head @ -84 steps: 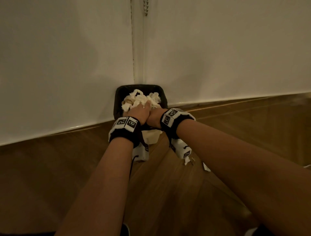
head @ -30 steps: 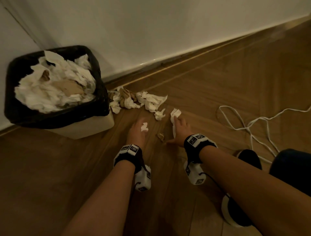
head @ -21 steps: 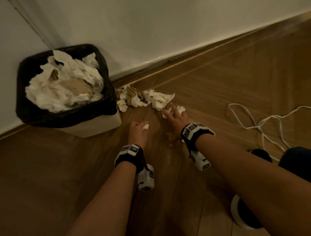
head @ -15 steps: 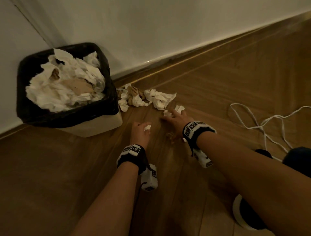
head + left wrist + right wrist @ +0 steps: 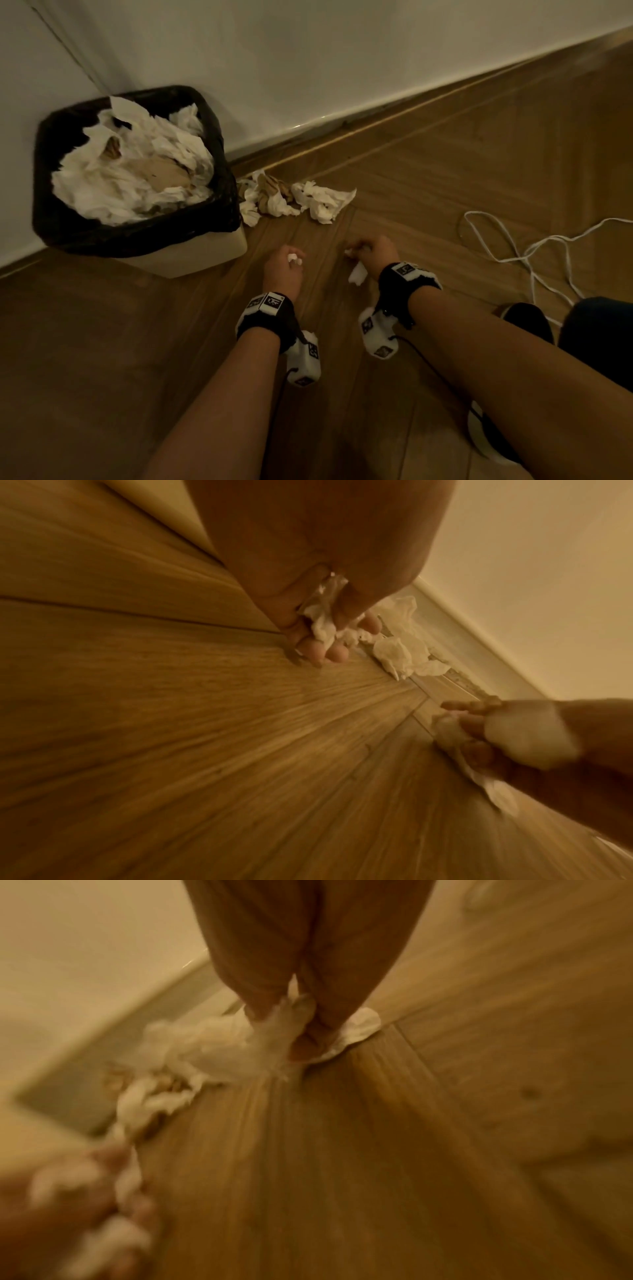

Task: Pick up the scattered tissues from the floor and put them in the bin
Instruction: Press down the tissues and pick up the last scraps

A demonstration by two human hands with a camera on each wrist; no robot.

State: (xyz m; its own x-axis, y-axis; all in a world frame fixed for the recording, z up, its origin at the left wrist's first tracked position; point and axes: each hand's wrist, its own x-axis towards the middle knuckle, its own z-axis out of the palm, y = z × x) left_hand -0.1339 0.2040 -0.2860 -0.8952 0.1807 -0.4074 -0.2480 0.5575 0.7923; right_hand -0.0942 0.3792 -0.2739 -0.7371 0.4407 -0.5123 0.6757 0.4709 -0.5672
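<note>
Wooden plank floor: running across the lower frame and meeting the white wall at upper right. Bin: sitting at left, lined in black. Pile of crumpled tissues: lying just right of it, by the skirting. White cord: trailing in loops at right.

A white cord lies looped on the wooden floor.

Both your arms reach toward 12 o'clock, low; your left hand and right hand each curl in a closed grip.
</note>
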